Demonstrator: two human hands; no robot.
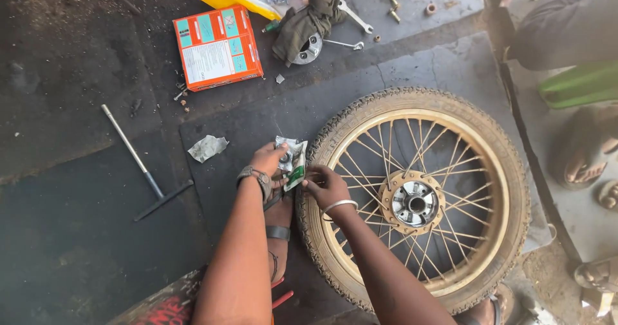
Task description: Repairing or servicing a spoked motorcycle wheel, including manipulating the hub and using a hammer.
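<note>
In the head view, near the centre of the frame, the left hand (267,161) and the right hand (324,184) both close their fingers on a small crinkled plastic packet, silver and green (295,162). The packet is held just above the dark floor mat (225,115), beside the left edge of the spoked motorcycle wheel with a cream rim and black tyre (415,199).

The packet looks partly torn at its top, but I cannot tell if it is fully open; its content is still inside, as far as I see. The wheel lies flat at centre right, and its metal hub (415,204) is bare.

At the upper left lie an orange cardboard box (217,47) and a long T-handle wrench (143,167). A dark green rag with spanners (309,19) lies at the top centre.
</note>
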